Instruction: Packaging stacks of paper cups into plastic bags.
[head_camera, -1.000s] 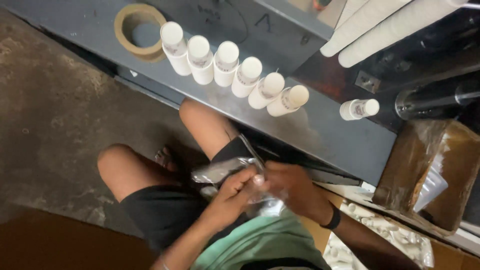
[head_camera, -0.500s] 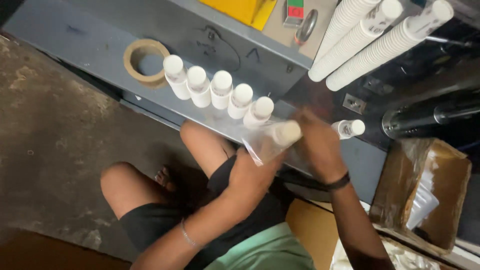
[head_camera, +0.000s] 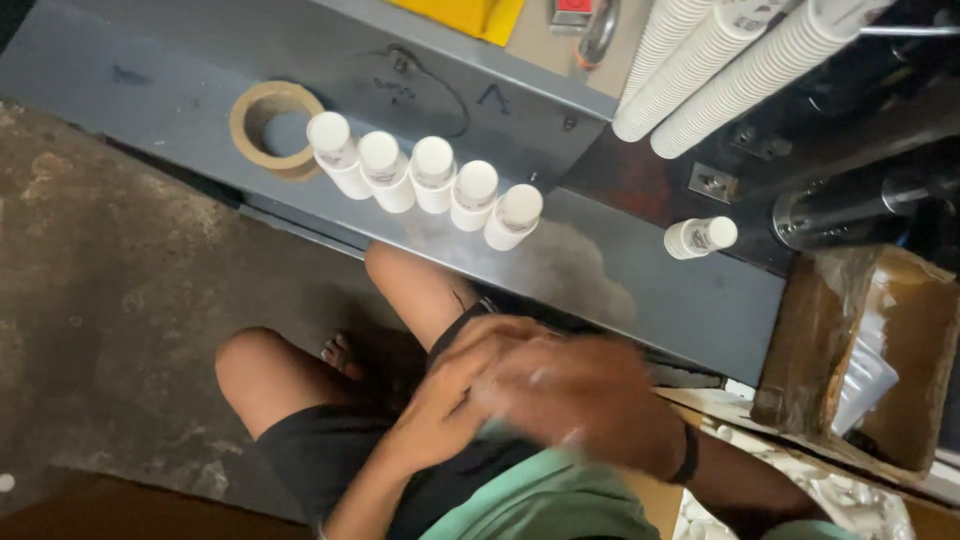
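We see both hands drawn in close over the lap, near the bottom of the view. The left hand (head_camera: 455, 385) lies on the left with its fingers curled together, pressed against the right hand (head_camera: 585, 395), which is smeared by motion and laid over it, wrist band toward the right. Whether the fingers of either hand are clamped on anything we cannot tell; the blur hides what lies between them.

Farther off, on the grey metal ledge (head_camera: 620, 280), five white bottles (head_camera: 430, 180) stand in a slanting row, touching one another, just right of a roll of brown tape (head_camera: 270, 128). A single white bottle (head_camera: 700, 237) lies tipped well apart to the right, near a dark metal cylinder (head_camera: 850, 205). Stacks of white cups (head_camera: 720, 60) slant across the far right, and an open cardboard box (head_camera: 880, 350) sits at the right edge.

Half a second ago the right hand was up at the ledge by a sixth bottle at the end of the row; now that bottle is gone from the row and the hand has come back to the lap.
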